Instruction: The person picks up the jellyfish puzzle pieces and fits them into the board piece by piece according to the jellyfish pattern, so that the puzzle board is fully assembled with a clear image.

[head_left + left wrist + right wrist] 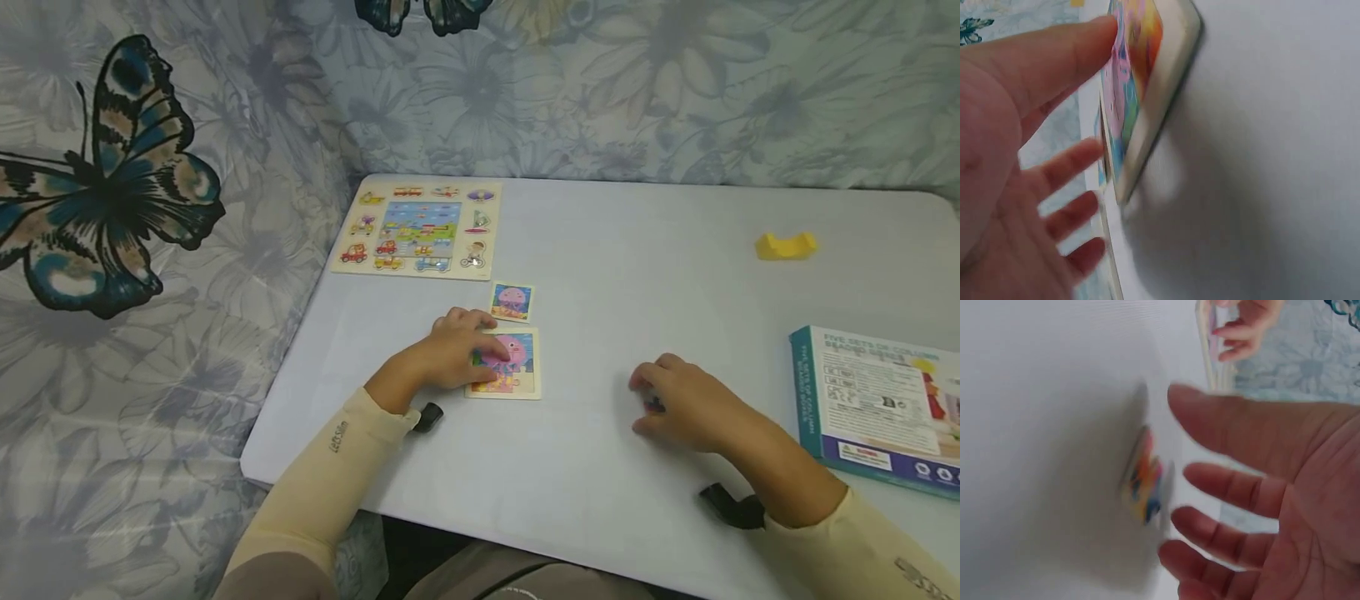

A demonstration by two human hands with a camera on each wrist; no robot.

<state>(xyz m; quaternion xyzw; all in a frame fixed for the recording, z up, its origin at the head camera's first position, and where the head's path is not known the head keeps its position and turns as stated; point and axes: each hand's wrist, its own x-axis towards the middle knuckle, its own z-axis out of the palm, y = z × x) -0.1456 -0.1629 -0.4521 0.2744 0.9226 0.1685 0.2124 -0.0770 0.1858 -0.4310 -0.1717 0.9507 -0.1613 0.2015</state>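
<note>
A square puzzle board (528, 377) with a pink sea-creature picture lies on the table in front of the person. My left hand (455, 354) rests over its left side; in the left wrist view the thumb (1094, 37) touches the picture and the other fingers are spread. A small matching picture card (513, 302) lies just beyond the board. To the right, my right hand (686, 400) hovers low over the table, fingers loosely bent. A small colourful puzzle piece (1141, 478), blurred, lies on the table by its fingertips, mostly hidden by the hand in the head view.
A larger vehicle picture board (420, 271) lies at the back left of the white table (622, 250). At the right stand a yellow curved block (786, 247), towards the back, and a flat printed box (877, 392) near the right forearm. Floral cloth (480, 108) hangs behind.
</note>
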